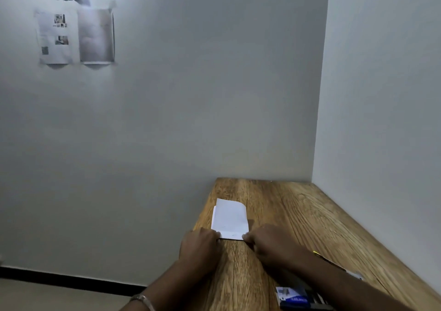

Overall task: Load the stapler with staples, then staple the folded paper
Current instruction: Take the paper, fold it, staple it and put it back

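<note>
Our left hand (199,244) and right hand (267,241) pinch the near corners of the folded paper (230,219), thin, white and creased, lying near the tabletop's (298,215) left edge on grained wood. We judge stapling comes next: it calls for fetching the stapler, perhaps the blurred dark object (303,298) at the near edge.

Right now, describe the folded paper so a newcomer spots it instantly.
Find the wooden table in the corner of the grey walls. Near its left edge lies the folded paper, white, with both hands pressing its near edge: left hand, right hand. It is the only plain white sheet on the table; the blue box lies nearer the camera.
</note>
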### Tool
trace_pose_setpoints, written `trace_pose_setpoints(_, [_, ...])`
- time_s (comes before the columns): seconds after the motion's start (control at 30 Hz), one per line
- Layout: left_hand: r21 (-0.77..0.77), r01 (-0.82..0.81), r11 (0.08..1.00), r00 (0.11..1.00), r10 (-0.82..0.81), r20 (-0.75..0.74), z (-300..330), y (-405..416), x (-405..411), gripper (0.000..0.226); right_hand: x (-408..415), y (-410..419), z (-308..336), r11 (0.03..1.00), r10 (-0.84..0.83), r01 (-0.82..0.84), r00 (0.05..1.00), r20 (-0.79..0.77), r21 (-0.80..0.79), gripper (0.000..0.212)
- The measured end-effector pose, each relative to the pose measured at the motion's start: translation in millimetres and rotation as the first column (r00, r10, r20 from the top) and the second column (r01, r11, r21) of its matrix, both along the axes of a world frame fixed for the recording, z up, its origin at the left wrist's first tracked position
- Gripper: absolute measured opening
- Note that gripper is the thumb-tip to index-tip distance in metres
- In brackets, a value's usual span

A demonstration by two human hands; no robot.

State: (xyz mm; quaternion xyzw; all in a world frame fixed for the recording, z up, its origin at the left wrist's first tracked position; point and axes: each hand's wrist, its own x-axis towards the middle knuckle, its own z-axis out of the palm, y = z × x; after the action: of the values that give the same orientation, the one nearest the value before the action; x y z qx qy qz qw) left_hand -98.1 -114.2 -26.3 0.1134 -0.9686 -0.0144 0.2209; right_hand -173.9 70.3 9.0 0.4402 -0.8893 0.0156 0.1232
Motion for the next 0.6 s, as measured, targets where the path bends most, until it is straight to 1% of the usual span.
trace_pose_setpoints(0.13, [0.068, -0.004, 0.998, 0.996, -0.002, 0.092, 8, -10, -27, 0.040, -28, -19, 2, 0.999, -0.041, 0.040, 0.997, 0.061, 0.014, 0.031])
trace_pose_setpoints(0.27, [0.107, -0.033, 0.994, 0.977, 0.010, 0.212, 14, -27, -66, 0.044, -66, -44, 1, 0.994, -0.108, 0.102, 0.980, 0.166, 0.046, 0.035])
trace_pose_setpoints(0.37, [0.104, -0.059, 0.993, 0.952, 0.024, 0.307, 13, -43, -100, 0.051, -90, -62, 3, 0.986, -0.162, 0.147, 0.956, 0.243, 0.079, 0.044])
trace_pose_setpoints(0.43, [0.100, -0.076, 0.992, 0.932, 0.035, 0.362, 15, -52, -124, 0.056, -109, -74, 5, 0.981, -0.179, 0.152, 0.949, 0.260, 0.122, 0.049])
trace_pose_setpoints(0.5, [0.114, -0.095, 0.989, 0.922, 0.044, 0.384, 18, -60, -147, 0.059, -132, -87, 8, 0.976, -0.187, 0.150, 0.950, 0.251, 0.159, 0.048])
trace_pose_setpoints(0.6, [0.146, -0.114, 0.983, 0.928, 0.053, 0.370, 18, -74, -185, 0.060, -167, -106, 8, 0.968, -0.218, 0.179, 0.945, 0.243, 0.174, 0.049])
